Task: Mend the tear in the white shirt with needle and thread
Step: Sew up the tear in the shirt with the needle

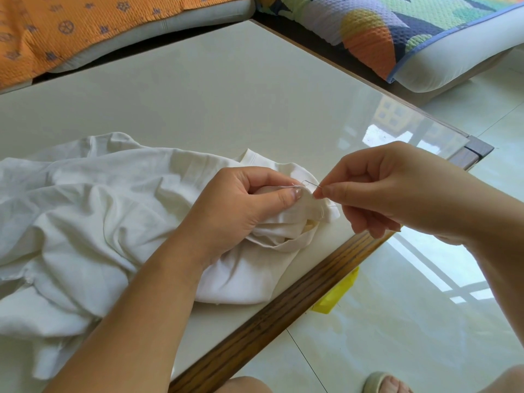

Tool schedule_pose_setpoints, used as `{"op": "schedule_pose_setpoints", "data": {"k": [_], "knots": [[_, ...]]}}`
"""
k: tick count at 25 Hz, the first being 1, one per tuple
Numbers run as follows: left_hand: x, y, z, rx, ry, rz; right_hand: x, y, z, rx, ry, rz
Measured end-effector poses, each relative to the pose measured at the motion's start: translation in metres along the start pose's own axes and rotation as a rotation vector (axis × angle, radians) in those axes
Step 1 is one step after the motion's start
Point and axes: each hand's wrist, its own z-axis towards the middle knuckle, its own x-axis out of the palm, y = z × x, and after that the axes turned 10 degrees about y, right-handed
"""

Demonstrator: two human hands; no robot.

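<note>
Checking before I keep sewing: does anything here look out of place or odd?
Only a bright yellow object lying on the glossy tiled floor, partly tucked under the wood-edged table; what it is I cannot tell. The crumpled white shirt looks as expected.

We look down on a glass-topped table [226,95] with a dark wooden edge, its pale surface catching window reflections at the right corner. A crumpled white shirt [85,217] lies across its near left side.
</note>
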Motion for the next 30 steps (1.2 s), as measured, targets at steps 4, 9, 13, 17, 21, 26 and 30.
{"op": "schedule_pose_setpoints", "data": {"k": [4, 9, 13, 17, 21, 26, 30], "knots": [[0.0003, -0.0005, -0.0004, 0.007, 0.005, -0.002, 0.0024, 0.0001, 0.0008, 0.006, -0.003, -0.013], [0.0006, -0.0007, -0.0009, 0.016, 0.018, 0.001, 0.0050, 0.0003, 0.0028, 0.010, -0.037, -0.024], [0.0006, 0.0000, 0.0001, 0.009, 0.013, 0.003, 0.0085, 0.0009, 0.0043, -0.008, -0.061, -0.032], [0.0011, -0.0001, -0.0003, -0.011, 0.021, 0.001, 0.0072, 0.0000, 0.0051, -0.047, -0.116, 0.024], [0.0007, -0.0002, -0.0003, -0.011, 0.024, 0.004, 0.0020, -0.0022, 0.0041, -0.036, -0.124, -0.030], [0.0002, -0.0012, -0.0006, -0.008, 0.035, -0.007, -0.0009, -0.0030, 0.0022, -0.029, -0.086, -0.101], [-0.0002, -0.0020, -0.0007, -0.014, 0.045, -0.017, 0.0002, -0.0038, 0.0032, -0.046, -0.060, -0.090]]}}
